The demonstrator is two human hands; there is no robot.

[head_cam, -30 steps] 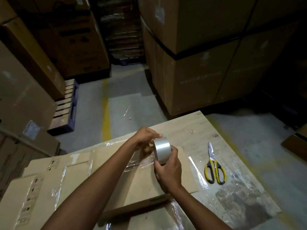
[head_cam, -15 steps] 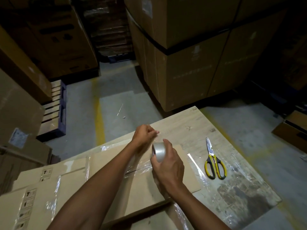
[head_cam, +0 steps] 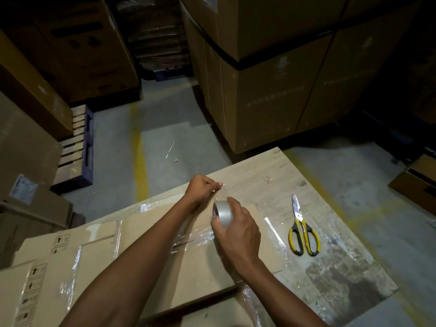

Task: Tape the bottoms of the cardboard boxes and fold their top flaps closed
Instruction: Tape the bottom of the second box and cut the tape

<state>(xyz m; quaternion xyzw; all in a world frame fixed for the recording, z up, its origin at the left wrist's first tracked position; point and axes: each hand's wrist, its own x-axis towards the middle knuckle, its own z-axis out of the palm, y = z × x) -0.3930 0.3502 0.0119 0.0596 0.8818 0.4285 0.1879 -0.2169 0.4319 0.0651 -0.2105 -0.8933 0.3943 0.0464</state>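
Observation:
A flattened cardboard box (head_cam: 193, 274) with old clear tape on it lies on the wooden table (head_cam: 266, 171). My right hand (head_cam: 238, 232) grips a roll of clear tape (head_cam: 223, 213) just above the box. My left hand (head_cam: 203, 188) pinches the loose end of the tape and holds it a short way up and left of the roll, over the box's far edge. More flattened boxes (head_cam: 47, 267) lie at the lower left.
Yellow-handled scissors (head_cam: 303, 228) lie on the table to the right of my hands. Tall stacked cartons (head_cam: 271, 86) stand beyond the table. A wooden pallet (head_cam: 75, 147) and more cartons (head_cam: 21, 142) are at the left. A small box (head_cam: 417, 182) sits on the floor at right.
My right hand has lowered and turned the roll toward the box. My left hand has drawn the tape end away from the roll, up and to the left.

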